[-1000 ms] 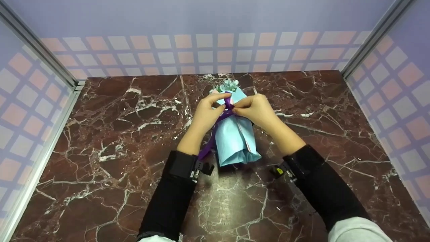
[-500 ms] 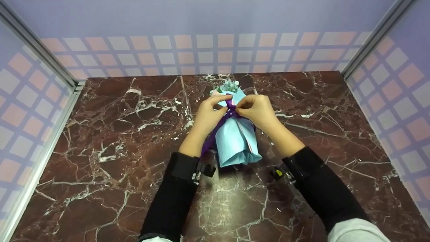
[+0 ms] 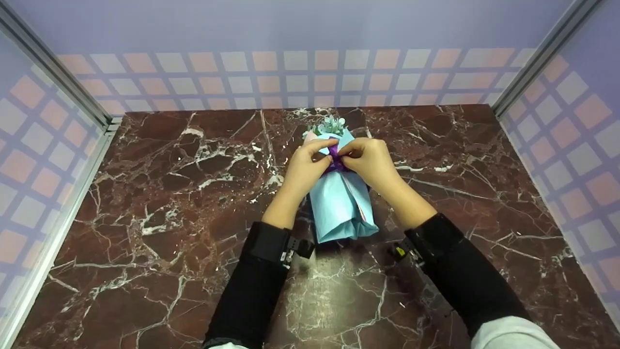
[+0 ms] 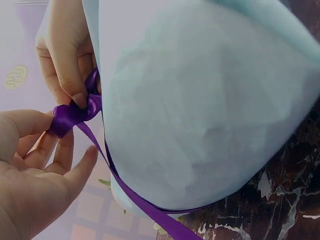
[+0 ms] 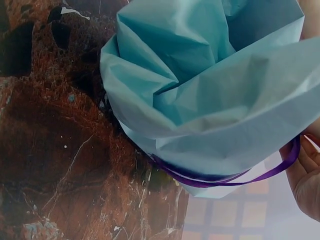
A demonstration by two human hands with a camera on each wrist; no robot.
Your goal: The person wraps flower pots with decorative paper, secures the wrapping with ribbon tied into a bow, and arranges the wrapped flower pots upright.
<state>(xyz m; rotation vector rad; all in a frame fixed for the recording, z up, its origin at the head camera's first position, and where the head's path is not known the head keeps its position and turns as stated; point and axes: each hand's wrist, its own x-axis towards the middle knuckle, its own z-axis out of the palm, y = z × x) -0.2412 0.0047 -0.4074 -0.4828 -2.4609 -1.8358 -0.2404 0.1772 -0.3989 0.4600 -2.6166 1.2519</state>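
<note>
A bouquet (image 3: 341, 206) wrapped in light blue paper lies on the table, its pale green-blue flowers (image 3: 332, 125) pointing away from me. Around its narrow middle runs a purple ribbon (image 3: 335, 157), gathered at a knot or loop on top. My left hand (image 3: 307, 162) pinches the ribbon from the left, thumb and index finger bent toward it. From the other side, my right hand (image 3: 370, 156) pinches the ribbon near the knot. The left wrist view shows the bunched ribbon (image 4: 70, 115) between both hands and a loose strand beside the paper. Fingers partly hide the knot.
Beneath everything is a brown marbled table (image 3: 193, 242) with white veins. A back wall (image 3: 310, 29) with pink and white squares and two side walls enclose it. Each wrist carries a small black camera (image 3: 302, 248).
Both hands have shifted slightly rightward, still at the ribbon. The purple tail along the left forearm has gone from sight in the head view. The bouquet has barely moved.
</note>
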